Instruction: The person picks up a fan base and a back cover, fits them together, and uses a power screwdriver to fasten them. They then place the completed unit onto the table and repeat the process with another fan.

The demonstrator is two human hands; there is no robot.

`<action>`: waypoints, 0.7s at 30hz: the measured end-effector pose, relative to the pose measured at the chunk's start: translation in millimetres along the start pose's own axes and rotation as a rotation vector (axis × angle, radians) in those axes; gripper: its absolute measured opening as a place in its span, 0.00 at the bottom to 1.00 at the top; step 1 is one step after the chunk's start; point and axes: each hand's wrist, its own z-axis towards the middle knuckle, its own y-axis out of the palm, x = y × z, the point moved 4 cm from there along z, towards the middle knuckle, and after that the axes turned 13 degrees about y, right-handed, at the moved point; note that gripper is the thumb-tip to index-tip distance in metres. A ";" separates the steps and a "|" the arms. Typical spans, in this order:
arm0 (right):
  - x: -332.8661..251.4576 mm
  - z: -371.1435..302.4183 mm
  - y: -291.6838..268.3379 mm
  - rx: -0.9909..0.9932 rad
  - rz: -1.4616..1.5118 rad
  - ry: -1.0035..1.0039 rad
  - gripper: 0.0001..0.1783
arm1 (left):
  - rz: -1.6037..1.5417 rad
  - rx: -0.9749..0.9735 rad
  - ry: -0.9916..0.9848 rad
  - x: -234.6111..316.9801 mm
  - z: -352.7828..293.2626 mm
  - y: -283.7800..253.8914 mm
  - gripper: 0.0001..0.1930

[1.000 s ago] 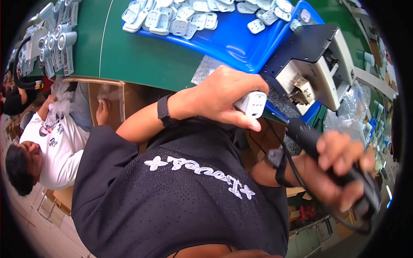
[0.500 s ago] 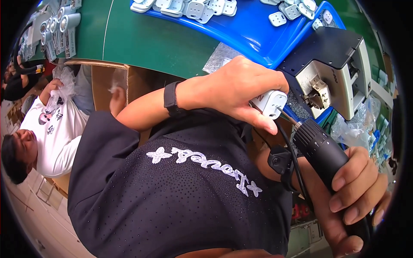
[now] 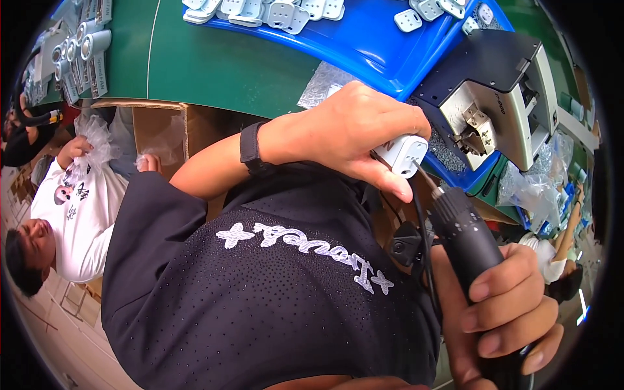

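L hand (image 3: 361, 129) holds wht block (image 3: 405, 156), R hand (image 3: 510, 309) grips blk screwdriver (image 3: 465, 235).

Left hand (image 3: 354, 133) gripped a small white case (image 3: 400, 155), thumb along its lower side, holed end facing right; black band (image 3: 251, 149) at its wrist; right hand (image 3: 510, 309) wrapped around a black electric screwdriver (image 3: 460, 227), its bit (image 3: 428, 181) angled up to the case's holed face, depth of entry indiscernible; a black-and-pale machine (image 3: 491, 65) stood beyond, beside a blue tray (image 3: 351, 47) bearing loose white pieces (image 3: 283, 14) on the green table (image 3: 224, 75); at left, a co-worker (image 3: 84, 221) in white held clear plastic (image 3: 96, 133) near a cardboard box (image 3: 155, 133).
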 end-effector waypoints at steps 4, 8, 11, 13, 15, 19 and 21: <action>2.4 5.7 -22.6 0.319 0.026 -0.118 0.24 | 0.005 0.009 -0.009 2.4 3.2 1.7 0.36; 46.1 11.3 -83.1 0.488 -0.360 -0.084 0.22 | 0.011 -0.009 -0.017 0.5 2.0 3.0 0.36; 53.9 6.2 -70.7 0.465 -0.018 0.015 0.23 | 0.010 -0.010 -0.027 0.4 -0.5 4.2 0.36; 47.3 4.9 -45.9 0.473 0.081 0.049 0.24 | 0.004 0.002 -0.004 0.0 -0.1 4.0 0.36; 33.1 0.6 -36.6 0.490 0.112 0.070 0.25 | -0.002 0.006 0.001 -0.7 -0.6 3.6 0.36; 1.3 13.3 -18.7 0.296 0.259 -0.078 0.27 | 0.003 -0.015 0.009 -2.1 -0.3 3.2 0.36; -2.7 25.1 -9.0 0.239 0.141 -0.020 0.25 | 0.012 0.007 0.008 -2.7 -2.8 3.0 0.36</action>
